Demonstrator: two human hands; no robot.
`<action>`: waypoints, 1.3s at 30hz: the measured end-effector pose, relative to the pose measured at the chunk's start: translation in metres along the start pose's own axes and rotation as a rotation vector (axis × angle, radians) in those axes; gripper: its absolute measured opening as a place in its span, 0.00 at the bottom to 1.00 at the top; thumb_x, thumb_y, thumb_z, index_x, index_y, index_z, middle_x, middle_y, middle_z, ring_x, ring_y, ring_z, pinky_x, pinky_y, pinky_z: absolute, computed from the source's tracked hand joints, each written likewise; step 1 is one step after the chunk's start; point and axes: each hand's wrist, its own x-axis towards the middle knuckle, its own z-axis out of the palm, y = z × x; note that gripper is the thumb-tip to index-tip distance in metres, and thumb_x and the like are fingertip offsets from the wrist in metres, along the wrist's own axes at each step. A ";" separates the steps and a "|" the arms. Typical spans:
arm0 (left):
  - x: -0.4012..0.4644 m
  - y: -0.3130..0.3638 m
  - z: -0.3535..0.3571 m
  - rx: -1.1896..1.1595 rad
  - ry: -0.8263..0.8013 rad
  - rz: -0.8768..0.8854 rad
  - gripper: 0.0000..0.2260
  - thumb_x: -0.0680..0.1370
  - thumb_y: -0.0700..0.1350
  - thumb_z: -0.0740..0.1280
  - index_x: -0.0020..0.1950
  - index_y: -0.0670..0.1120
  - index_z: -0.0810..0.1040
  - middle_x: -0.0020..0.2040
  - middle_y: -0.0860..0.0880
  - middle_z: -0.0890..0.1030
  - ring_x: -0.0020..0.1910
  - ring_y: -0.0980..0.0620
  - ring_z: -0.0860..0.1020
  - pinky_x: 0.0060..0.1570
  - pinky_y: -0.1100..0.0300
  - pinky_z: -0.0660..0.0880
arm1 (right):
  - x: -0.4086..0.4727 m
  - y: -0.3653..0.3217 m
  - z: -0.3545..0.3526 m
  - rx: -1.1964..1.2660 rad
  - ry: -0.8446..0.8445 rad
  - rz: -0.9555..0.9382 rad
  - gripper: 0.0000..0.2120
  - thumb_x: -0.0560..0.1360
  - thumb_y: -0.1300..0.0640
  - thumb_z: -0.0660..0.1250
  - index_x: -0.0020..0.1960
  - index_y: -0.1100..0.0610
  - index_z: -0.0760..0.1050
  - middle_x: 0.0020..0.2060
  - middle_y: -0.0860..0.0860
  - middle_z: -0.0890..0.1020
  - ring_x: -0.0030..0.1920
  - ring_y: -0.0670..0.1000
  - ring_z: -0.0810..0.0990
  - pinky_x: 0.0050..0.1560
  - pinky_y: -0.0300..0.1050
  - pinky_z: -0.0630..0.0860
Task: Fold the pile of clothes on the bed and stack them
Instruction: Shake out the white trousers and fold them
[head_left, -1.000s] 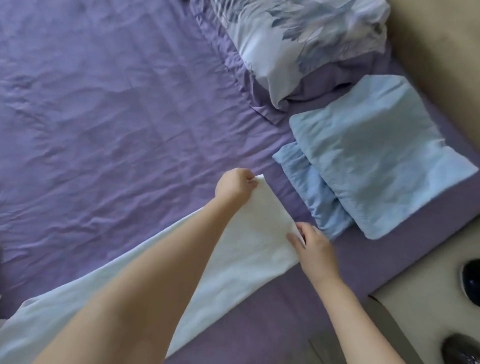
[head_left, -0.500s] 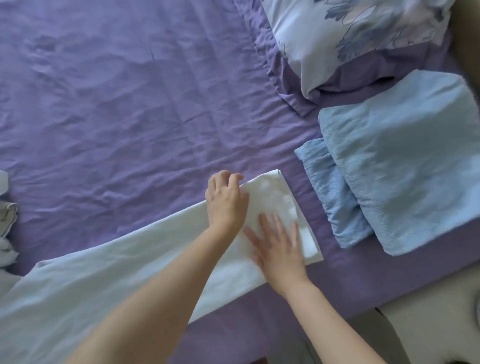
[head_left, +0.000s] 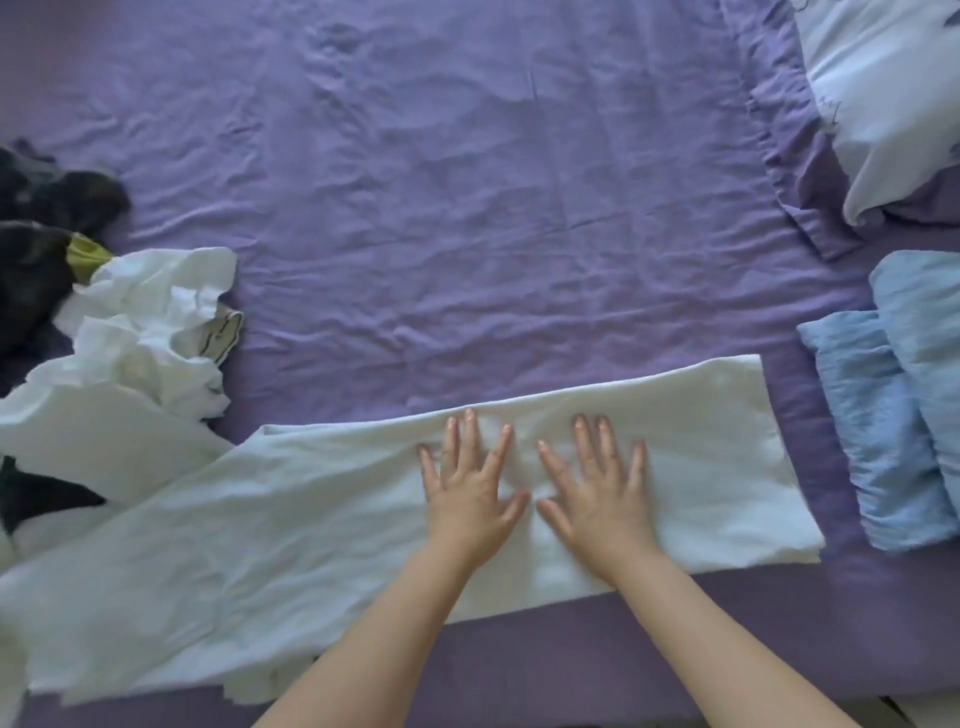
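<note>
A long white garment (head_left: 260, 545) lies folded lengthwise across the near side of the purple bed (head_left: 441, 208). My left hand (head_left: 470, 493) and my right hand (head_left: 595, 499) lie flat on it side by side, fingers spread and pressing the cloth down near its right half. A loose pile of white and dark clothes (head_left: 119, 332) sits at the left edge. Folded light blue clothes (head_left: 904, 415) are stacked at the right edge.
A pale patterned pillow (head_left: 883, 93) lies at the top right on a purple pillowcase. The bed's near edge runs along the bottom of the view, under my forearms.
Both hands went from gripping the garment's right end to lying flat on it, and slid left toward its middle. The view shifted left, bringing the loose pile into sight.
</note>
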 end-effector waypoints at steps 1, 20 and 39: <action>-0.001 -0.006 -0.003 0.002 -0.002 0.033 0.35 0.75 0.63 0.59 0.76 0.62 0.42 0.74 0.52 0.31 0.75 0.49 0.33 0.72 0.43 0.39 | 0.004 -0.014 0.000 -0.004 -0.006 -0.021 0.34 0.62 0.41 0.76 0.66 0.49 0.74 0.67 0.64 0.72 0.66 0.67 0.70 0.57 0.76 0.66; 0.013 -0.267 -0.123 0.208 -0.191 0.176 0.18 0.76 0.53 0.65 0.65 0.53 0.72 0.61 0.53 0.76 0.64 0.48 0.65 0.58 0.54 0.61 | 0.080 -0.234 -0.008 0.000 0.157 -0.295 0.27 0.63 0.57 0.79 0.61 0.58 0.78 0.60 0.58 0.79 0.61 0.61 0.77 0.56 0.68 0.72; 0.017 -0.306 -0.129 -0.317 -0.049 0.136 0.08 0.75 0.43 0.70 0.52 0.41 0.79 0.53 0.47 0.69 0.50 0.43 0.73 0.52 0.58 0.70 | 0.094 -0.229 0.000 0.079 0.320 -0.159 0.32 0.58 0.73 0.75 0.60 0.58 0.73 0.38 0.56 0.79 0.39 0.59 0.80 0.58 0.57 0.69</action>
